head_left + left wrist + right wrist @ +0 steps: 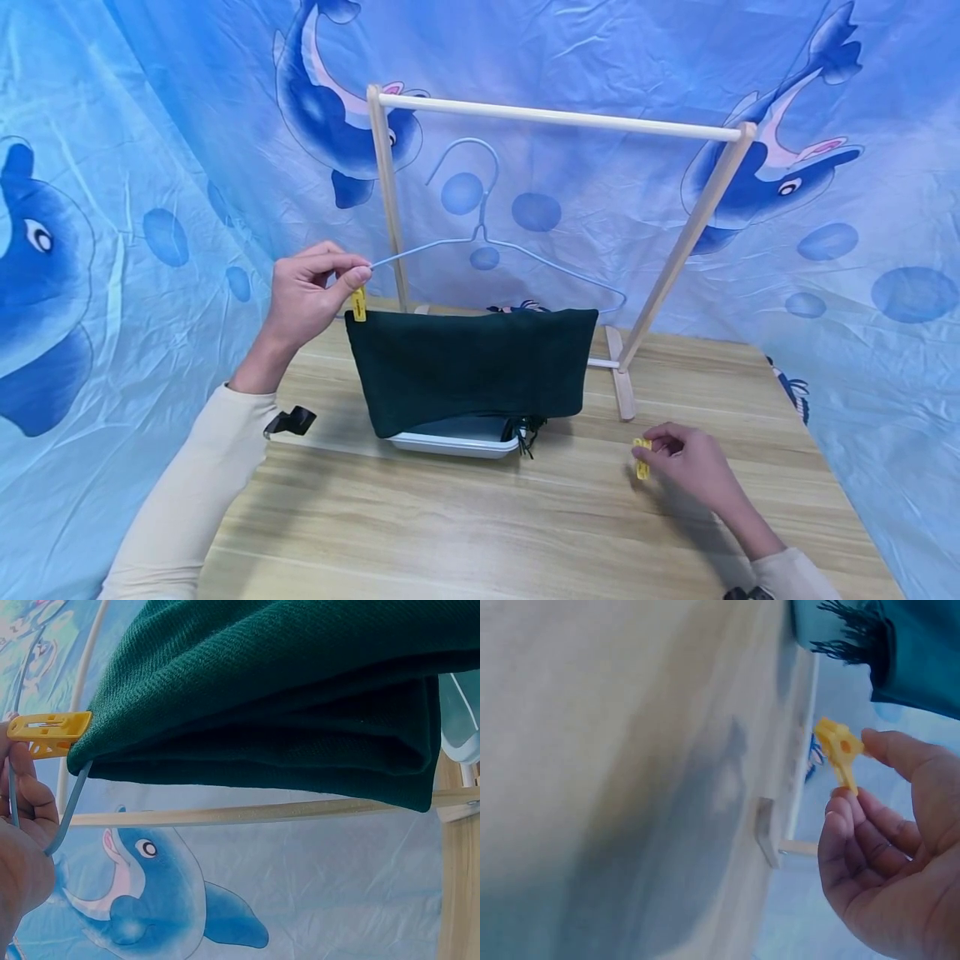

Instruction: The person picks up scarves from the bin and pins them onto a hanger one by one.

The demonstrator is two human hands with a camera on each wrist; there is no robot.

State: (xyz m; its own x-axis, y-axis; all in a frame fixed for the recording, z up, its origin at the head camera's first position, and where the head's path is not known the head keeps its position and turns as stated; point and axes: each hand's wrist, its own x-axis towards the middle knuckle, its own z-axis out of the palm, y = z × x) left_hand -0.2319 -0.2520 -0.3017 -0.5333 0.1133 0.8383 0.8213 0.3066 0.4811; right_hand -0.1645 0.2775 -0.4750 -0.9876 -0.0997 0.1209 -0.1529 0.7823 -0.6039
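My left hand (303,292) holds the left corner of a light-blue wire hanger (551,262), its hook free in the air. A dark green fringed scarf (472,362) hangs folded over the hanger's lower bar. One yellow clothespin (51,733) bites the scarf's left top corner, and my left fingertips touch its outer end. Over the table on the right, my right hand (693,467) pinches a second yellow clothespin (840,750) between thumb and fingers. That clothespin is apart from the scarf. The scarf's right top corner carries no visible clip.
Behind the hanger stands a wooden rack with a white top rail (558,117) and slanted posts. Partly behind the scarf, a white tray (457,446) sits on the wooden table (465,533). A blue dolphin-print curtain (615,50) surrounds the table.
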